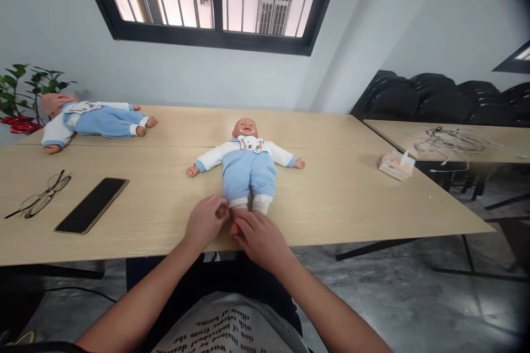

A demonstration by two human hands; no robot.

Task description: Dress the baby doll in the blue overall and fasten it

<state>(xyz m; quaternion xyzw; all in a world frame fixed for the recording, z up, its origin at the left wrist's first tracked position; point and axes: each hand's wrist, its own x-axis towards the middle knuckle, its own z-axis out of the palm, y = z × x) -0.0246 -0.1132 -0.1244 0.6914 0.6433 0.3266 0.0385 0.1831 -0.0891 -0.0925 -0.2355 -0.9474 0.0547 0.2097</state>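
Observation:
A baby doll lies on its back on the table, its head toward the window and its arms spread. It wears a white-sleeved top with an animal-face bib and light blue trousers with white cuffs. My left hand is curled closed beside the trouser cuff at the doll's left-of-picture ankle; its fingertips are partly hidden. My right hand covers the lower legs, with thumb and fingers closed around a foot. Most of the doll's feet are hidden by my hands.
A second doll in matching clothes lies at the back left, near a potted plant. Eyeglasses and a black phone rest on the left of the table. At right are a tissue box and tangled cables.

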